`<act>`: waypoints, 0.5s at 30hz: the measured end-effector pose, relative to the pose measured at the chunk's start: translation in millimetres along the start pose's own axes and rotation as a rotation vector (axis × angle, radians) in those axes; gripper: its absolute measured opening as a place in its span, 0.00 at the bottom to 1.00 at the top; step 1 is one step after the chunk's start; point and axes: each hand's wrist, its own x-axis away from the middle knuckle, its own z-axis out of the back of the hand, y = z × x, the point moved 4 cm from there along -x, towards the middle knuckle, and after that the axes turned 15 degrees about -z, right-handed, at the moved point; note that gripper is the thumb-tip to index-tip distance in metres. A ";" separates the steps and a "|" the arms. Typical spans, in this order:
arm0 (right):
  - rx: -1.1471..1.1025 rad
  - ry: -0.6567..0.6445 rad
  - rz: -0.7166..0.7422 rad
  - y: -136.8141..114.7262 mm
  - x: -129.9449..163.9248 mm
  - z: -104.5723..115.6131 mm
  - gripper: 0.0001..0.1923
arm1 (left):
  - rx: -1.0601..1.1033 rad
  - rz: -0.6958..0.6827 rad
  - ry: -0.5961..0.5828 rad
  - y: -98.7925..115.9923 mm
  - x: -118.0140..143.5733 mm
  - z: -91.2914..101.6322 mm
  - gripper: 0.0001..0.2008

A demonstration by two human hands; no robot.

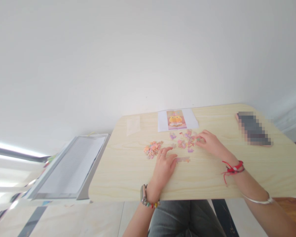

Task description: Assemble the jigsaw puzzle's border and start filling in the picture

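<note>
Small jigsaw puzzle pieces lie on the pale wooden table (118,177). A heap of orange and pink puzzle pieces (152,148) is just left of my left hand (164,166). That hand rests on the table with its fingers apart, the thumb side by a short joined strip of puzzle pieces (184,159). My right hand (209,142) has thumb and forefinger pinched at the right edge of a loose spread of pink and purple puzzle pieces (182,143). A small greenish piece (199,140) shows at its fingertips. Behind the spread lies a white sheet with a printed yellow character picture (176,119).
A blurred-out phone-like dark object (254,128) lies at the table's right. A clear plastic sleeve (133,125) is at the back left. Beyond the table's left edge stands a white case holding lined paper (71,168). A white wall (148,59) rises behind.
</note>
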 end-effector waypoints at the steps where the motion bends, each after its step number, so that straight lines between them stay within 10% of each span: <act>1: -0.015 -0.011 0.020 -7.2 1.8 -2.4 0.06 | 0.000 -0.002 -0.001 0.2 -0.2 0.1 0.08; 15: 0.344 0.180 0.149 -65.9 10.1 -37.6 0.10 | -0.006 -0.004 -0.002 3.0 -4.2 2.7 0.08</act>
